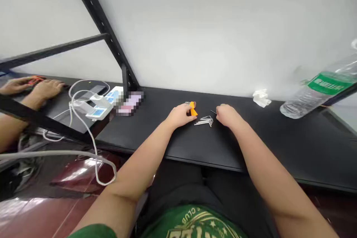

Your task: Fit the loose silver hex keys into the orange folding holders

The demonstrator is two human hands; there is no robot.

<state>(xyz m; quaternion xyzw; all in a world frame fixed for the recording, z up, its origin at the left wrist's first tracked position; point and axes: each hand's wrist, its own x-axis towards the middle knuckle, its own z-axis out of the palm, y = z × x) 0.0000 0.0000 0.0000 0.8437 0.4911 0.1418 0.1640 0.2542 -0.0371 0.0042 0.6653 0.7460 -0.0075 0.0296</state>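
My left hand [180, 116] is closed on an orange hex key holder [193, 110] at the middle of the black table. Metal tips show at the holder's far end, beside my fingers. In a pinch, my right hand [226, 114] grips a thin hex key [213, 112], whose dark end points left towards the holder, with a gap between them. Several silver L-shaped hex keys [205, 121] lie side by side on the table between my hands, slightly nearer to me. My fingers cover part of the holder and most of the held key.
On the black table [301, 148], a crumpled tissue [261, 97] and a large tilted water bottle [318, 91] lie to the right. At left are a black metal frame [111, 41], white cables [83, 119], a power strip [106, 102] and another person's hands [46, 88] holding something orange-red.
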